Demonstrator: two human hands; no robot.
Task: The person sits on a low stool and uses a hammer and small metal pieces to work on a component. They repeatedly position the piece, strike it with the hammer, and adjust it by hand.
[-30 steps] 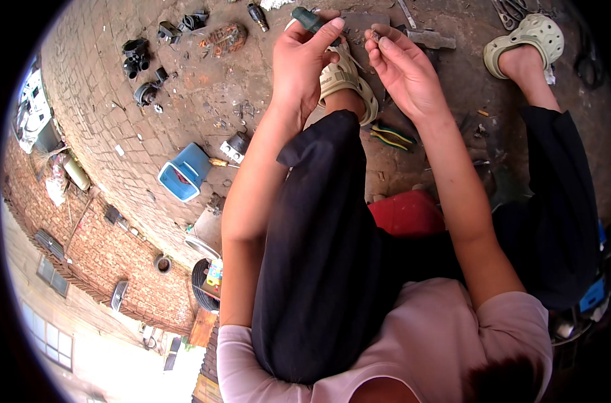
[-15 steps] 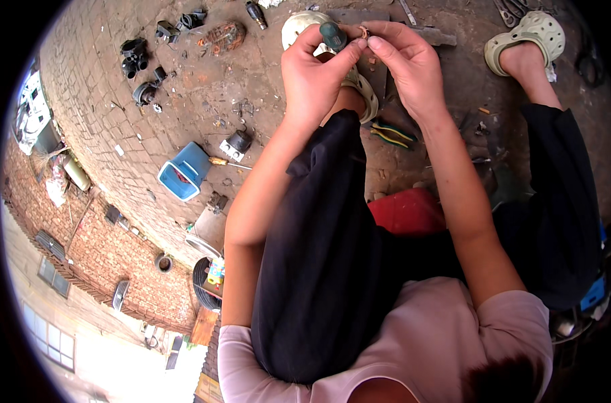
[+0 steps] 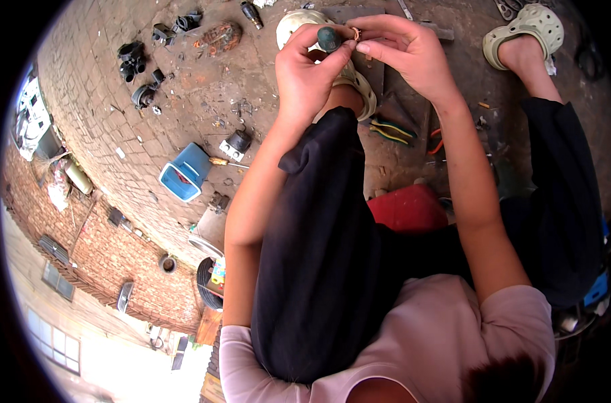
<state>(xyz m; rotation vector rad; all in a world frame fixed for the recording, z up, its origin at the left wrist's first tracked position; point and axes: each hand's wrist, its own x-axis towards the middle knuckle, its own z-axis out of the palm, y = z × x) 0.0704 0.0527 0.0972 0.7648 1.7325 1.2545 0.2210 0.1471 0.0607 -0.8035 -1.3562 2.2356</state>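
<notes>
My left hand (image 3: 304,75) is closed round a tool with a dark green rounded handle (image 3: 329,39), seen almost end-on; its far end is hidden. At its fingertips is a small copper-coloured piece (image 3: 356,33), too small to make out fully. From the other side my right hand (image 3: 416,62) reaches the same piece with index finger and thumb, its other fingers loosely bent. Both hands are above my left clog (image 3: 366,94), near a flat dark metal plate (image 3: 375,74) on the ground. Yellow-and-green handled pliers (image 3: 391,131) lie below the hands.
An orange-handled tool (image 3: 436,142) lies by my right forearm. To the left are a blue plastic container (image 3: 186,171), a yellow-handled screwdriver (image 3: 226,162) and several black parts (image 3: 132,60). A red object (image 3: 408,208) sits between my legs. My right clog (image 3: 524,37) is at far right.
Both hands have shifted slightly left with the tool and copper piece. My right thumb and index finger are a little further apart, and the right forearm has swung right, uncovering the orange-handled tool.
</notes>
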